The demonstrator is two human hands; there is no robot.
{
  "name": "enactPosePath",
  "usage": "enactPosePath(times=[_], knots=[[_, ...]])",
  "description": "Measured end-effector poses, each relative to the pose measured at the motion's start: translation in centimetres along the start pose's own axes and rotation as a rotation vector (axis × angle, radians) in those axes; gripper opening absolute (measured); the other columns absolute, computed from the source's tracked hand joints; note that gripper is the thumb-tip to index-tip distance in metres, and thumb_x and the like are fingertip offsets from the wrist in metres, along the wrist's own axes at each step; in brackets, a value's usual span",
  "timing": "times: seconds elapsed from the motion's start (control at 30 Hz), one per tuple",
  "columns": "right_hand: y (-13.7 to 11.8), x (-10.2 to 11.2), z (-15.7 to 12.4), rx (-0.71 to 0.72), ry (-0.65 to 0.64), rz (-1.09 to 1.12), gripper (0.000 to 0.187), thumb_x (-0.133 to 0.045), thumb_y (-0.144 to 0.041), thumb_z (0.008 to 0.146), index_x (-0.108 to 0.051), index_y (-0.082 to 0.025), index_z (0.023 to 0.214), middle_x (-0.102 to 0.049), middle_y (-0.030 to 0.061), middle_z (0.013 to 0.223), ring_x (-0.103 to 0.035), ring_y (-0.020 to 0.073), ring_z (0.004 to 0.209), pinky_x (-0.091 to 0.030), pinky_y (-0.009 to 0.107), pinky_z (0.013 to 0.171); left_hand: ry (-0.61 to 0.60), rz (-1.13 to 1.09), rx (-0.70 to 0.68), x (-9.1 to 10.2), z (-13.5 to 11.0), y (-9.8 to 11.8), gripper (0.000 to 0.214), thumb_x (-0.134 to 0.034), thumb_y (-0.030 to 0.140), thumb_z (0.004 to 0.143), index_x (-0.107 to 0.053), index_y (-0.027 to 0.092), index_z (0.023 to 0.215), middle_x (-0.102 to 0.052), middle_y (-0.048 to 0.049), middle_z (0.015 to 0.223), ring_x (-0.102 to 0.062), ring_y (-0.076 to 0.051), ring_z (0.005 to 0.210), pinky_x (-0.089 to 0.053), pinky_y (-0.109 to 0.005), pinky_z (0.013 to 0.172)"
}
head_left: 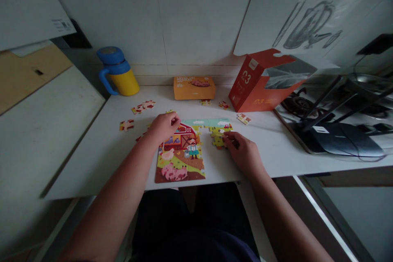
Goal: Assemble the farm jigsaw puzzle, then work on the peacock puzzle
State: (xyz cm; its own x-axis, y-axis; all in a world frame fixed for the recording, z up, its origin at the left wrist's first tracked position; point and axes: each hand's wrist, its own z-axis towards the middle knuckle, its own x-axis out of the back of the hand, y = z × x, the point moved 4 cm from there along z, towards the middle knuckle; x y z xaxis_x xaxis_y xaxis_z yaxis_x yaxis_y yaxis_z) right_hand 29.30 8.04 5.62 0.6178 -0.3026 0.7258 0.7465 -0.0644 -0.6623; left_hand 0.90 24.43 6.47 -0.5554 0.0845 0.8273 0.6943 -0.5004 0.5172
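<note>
Bare-skinned, the left hand (pixel 164 126) rests curled on the upper left corner of the farm puzzle (pixel 181 151), fingertips seemingly pinching a small piece, though the dim view leaves that unsure. To its right, the right hand (pixel 242 152) grips a joined cluster of puzzle pieces (pixel 217 136) just beside the assembled part, touching the white table (pixel 98 147). Loose pieces (pixel 143 107) lie scattered farther back. Behind them stand a small orange box (pixel 194 87), a tall red-orange box (pixel 260 82) and a blue-and-yellow mug (pixel 118 71) by the wall.
</note>
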Motion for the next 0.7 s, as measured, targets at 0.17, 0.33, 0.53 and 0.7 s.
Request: enactPosePath(times=[0.17, 0.33, 0.53, 0.7], knots=[[0.7, 0.1, 0.0, -0.016, 0.019, 0.049, 0.036, -0.056, -0.046, 0.105, -0.079, -0.023, 0.119, -0.083, 0.0081, 0.100, -0.078, 0.0249, 0.087, -0.056, 0.036, 0.080, 0.002, 0.008, 0.012, 0.1, 0.0, 0.1, 0.016, -0.061, 0.031, 0.097, -0.073, 0.021, 0.090, -0.079, -0.0045, 0.087, -0.068, -0.019, 0.073, -0.044, -0.030, 0.069], [1.3, 0.1, 0.0, -0.027, 0.028, 0.083, 0.037, -0.056, -0.048, 0.105, -0.078, -0.023, 0.120, -0.083, 0.0081, 0.101, -0.078, 0.0251, 0.087, -0.056, 0.037, 0.079, -0.008, -0.003, 0.020, 0.0, 0.0, 0.0, 0.015, -0.062, 0.031, 0.096, -0.072, 0.021, 0.090, -0.078, -0.0039, 0.085, -0.068, -0.019, 0.074, -0.044, -0.030, 0.070], [1.2, -0.1, 0.0, -0.030, -0.042, 0.165, 0.033, -0.064, -0.048, 0.100, -0.077, -0.024, 0.119, -0.082, 0.0060, 0.094, -0.076, 0.0224, 0.081, -0.057, 0.035, 0.075, -0.017, -0.005, 0.026, 0.1, -0.1, 0.1, 0.016, -0.062, 0.031, 0.096, -0.073, 0.021, 0.090, -0.079, -0.0043, 0.086, -0.068, -0.020, 0.074, -0.045, -0.030, 0.069], [0.4, -0.6, -0.6, -0.018, -0.183, 0.314, 0.036, -0.068, -0.053, 0.098, -0.076, -0.023, 0.115, -0.081, 0.0054, 0.089, -0.074, 0.0208, 0.076, -0.058, 0.034, 0.073, -0.018, -0.009, 0.015, 0.0, -0.1, 0.1, 0.017, -0.061, 0.032, 0.096, -0.072, 0.021, 0.089, -0.078, -0.0044, 0.085, -0.067, -0.019, 0.072, -0.044, -0.030, 0.068]])
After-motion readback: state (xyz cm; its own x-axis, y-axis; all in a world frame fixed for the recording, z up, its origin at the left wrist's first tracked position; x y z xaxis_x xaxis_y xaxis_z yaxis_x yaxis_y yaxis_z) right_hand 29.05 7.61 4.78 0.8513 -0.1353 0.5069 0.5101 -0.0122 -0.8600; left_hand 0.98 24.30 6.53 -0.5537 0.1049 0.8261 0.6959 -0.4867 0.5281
